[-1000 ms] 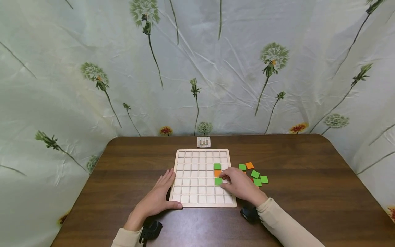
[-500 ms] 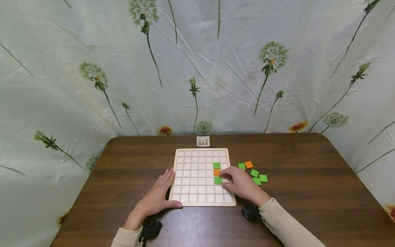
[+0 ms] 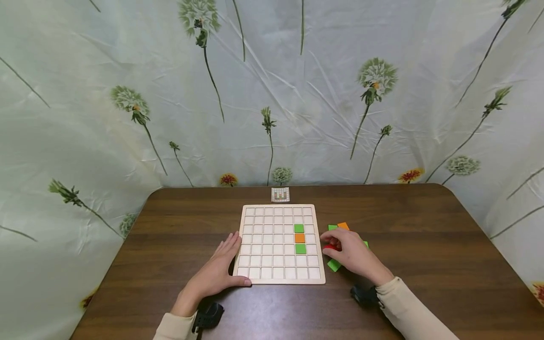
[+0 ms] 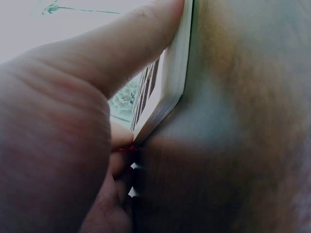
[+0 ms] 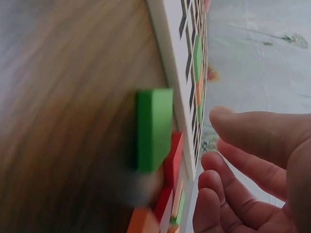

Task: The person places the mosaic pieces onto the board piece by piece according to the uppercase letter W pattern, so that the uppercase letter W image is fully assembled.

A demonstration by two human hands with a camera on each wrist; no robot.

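Observation:
A pale wooden grid board lies on the table. A green tile, an orange tile and another green tile sit in one column towards its right side. My left hand rests along the board's left edge, thumb at the near corner. Just right of the board, my right hand hovers over loose tiles. In the right wrist view its thumb and fingers stand apart with nothing between them. Below lie a thick green tile and a red tile. The palm hides part of the pile.
Behind the board lies a small patterned card. At the pile's far side an orange tile and a green tile show past the right hand. A flower-print curtain hangs behind the brown table.
My right hand has moved right, off the board and over the loose tiles. A red tile and a near green tile now show beside it. The left hand stays put.

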